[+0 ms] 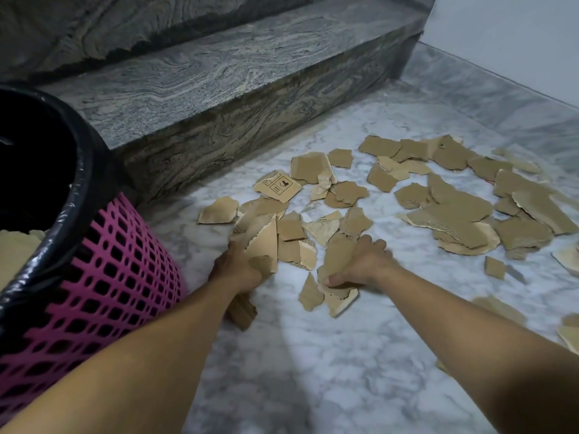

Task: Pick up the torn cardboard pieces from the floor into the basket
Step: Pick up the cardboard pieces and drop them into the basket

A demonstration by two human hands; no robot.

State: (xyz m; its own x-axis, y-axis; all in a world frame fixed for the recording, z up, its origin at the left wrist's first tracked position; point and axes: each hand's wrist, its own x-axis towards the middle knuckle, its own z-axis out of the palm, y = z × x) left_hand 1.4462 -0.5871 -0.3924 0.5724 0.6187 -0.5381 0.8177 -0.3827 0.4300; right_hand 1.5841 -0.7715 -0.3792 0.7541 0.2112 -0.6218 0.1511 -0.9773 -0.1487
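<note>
Several torn brown cardboard pieces (451,211) lie scattered over the white marble floor (313,371). My left hand (239,269) grips a bunch of cardboard pieces (261,242) just right of the basket. My right hand (365,263) holds a few more pieces (336,258) low over the floor, thumb on the near side. The pink plastic basket (103,296) stands at the left, lined with a black bag (78,189); some cardboard shows inside at its near edge.
A dark granite step (219,98) runs behind the pieces and basket. A grey wall (507,26) closes the far right. One printed cardboard piece (277,186) lies near the step. More scraps lie at the right edge (568,333).
</note>
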